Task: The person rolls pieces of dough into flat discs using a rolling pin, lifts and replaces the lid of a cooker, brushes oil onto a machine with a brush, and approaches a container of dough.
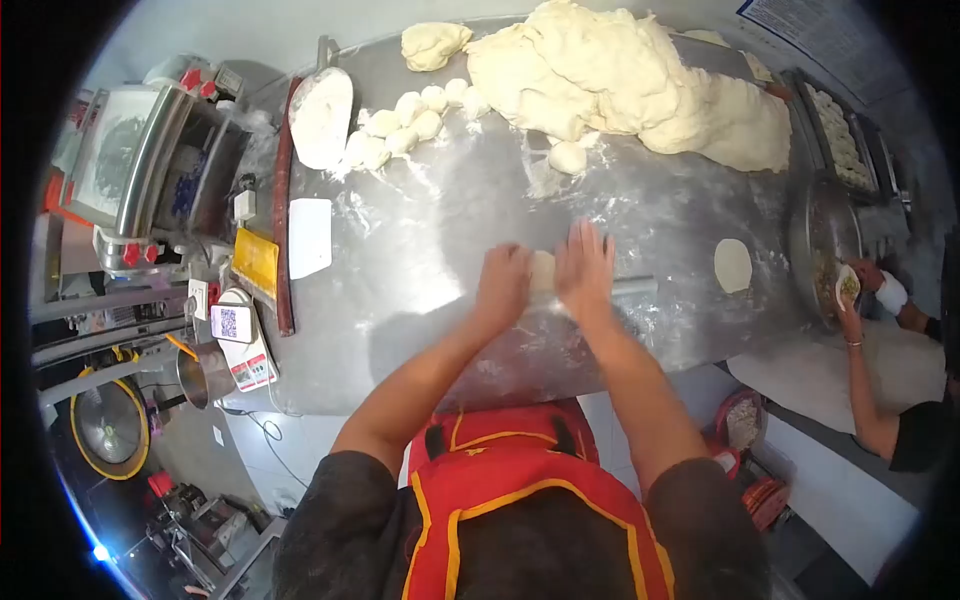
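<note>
On the floured metal table, a small flattened dough round (542,271) lies between my two hands. My left hand (504,279) is closed, its curled fingers at the round's left edge; the fingertips are partly hidden. The palm of my right hand (585,268) rests on a rolling pin (636,286), with the fingers stretched out and pointing away from me. The pin's right end shows beyond that hand. Farther off sits a dough ball (568,157), and a rolled dough wrapper (733,265) lies flat to the right.
A big dough mass (610,80) fills the far side, near several small dough pieces (408,120) and a flour scoop (322,118). A white card (310,237) and a long brown stick (284,210) lie left. At right, a co-worker's hands hold a filled wrapper (848,288) by a metal bowl (808,235).
</note>
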A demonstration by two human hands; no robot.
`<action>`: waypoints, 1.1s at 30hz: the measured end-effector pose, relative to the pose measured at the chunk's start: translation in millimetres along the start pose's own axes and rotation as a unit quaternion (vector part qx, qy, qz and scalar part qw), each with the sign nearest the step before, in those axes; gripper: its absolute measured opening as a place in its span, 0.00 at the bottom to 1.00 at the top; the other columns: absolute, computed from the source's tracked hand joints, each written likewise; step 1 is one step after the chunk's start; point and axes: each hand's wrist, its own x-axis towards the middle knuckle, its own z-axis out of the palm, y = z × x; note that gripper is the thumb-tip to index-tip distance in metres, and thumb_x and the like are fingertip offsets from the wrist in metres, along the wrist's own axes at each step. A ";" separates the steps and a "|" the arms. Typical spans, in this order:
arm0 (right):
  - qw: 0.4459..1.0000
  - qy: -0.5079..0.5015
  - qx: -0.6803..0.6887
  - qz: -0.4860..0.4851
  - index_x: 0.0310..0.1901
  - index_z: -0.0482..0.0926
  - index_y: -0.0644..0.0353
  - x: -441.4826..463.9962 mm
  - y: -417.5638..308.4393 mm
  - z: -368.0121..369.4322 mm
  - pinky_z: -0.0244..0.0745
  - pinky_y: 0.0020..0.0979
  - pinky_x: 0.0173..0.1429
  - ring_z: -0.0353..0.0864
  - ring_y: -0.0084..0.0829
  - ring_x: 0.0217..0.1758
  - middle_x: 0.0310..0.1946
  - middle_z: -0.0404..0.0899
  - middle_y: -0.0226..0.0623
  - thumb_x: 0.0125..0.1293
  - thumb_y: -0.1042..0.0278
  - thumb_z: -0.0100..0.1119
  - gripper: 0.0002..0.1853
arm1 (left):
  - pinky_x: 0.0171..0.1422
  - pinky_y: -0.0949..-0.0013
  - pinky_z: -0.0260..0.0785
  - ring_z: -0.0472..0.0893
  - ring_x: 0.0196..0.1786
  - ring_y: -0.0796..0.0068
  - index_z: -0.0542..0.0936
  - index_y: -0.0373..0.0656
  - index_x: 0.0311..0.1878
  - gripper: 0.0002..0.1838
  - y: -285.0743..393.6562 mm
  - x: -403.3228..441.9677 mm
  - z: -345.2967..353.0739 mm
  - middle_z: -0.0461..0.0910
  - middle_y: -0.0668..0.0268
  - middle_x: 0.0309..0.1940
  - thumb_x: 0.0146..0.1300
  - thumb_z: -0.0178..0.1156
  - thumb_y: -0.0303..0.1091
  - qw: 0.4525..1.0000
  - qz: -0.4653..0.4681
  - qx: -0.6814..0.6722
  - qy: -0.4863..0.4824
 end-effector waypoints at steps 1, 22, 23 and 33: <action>1.000 0.004 0.013 -0.001 0.66 0.64 0.67 17.6 -3.4 -8.5 0.52 0.53 0.73 0.61 0.46 0.72 0.67 0.65 0.50 0.68 0.54 0.53 0.31 | 0.60 0.55 0.68 0.74 0.56 0.49 0.78 0.45 0.54 0.21 5.4 8.5 -5.7 0.76 0.49 0.50 0.55 0.65 0.33 1.000 0.000 -0.001 0.015; 0.992 -0.002 0.049 -0.119 0.63 0.67 0.71 -94.5 4.3 -12.1 0.51 0.51 0.75 0.59 0.50 0.74 0.67 0.64 0.57 0.67 0.58 0.53 0.29 | 0.48 0.50 0.71 0.82 0.43 0.47 0.84 0.41 0.36 0.18 -28.3 8.2 -16.0 0.83 0.51 0.37 0.63 0.55 0.48 0.988 -0.110 -0.066 -0.082; 0.991 0.014 0.050 -0.127 0.64 0.66 0.72 -105.4 6.7 -14.8 0.53 0.52 0.74 0.60 0.51 0.73 0.66 0.65 0.59 0.66 0.60 0.53 0.29 | 0.48 0.49 0.71 0.81 0.42 0.46 0.84 0.41 0.35 0.19 -40.6 -2.8 -16.0 0.83 0.50 0.38 0.63 0.55 0.48 0.986 -0.121 -0.108 -0.032; 0.997 0.012 0.057 -0.055 0.63 0.68 0.72 11.6 -28.7 -8.1 0.52 0.50 0.74 0.62 0.50 0.72 0.66 0.66 0.58 0.68 0.60 0.52 0.28 | 0.50 0.50 0.72 0.82 0.44 0.48 0.82 0.42 0.37 0.16 -6.1 29.3 -22.1 0.83 0.52 0.40 0.63 0.57 0.46 0.986 -0.075 0.008 -0.150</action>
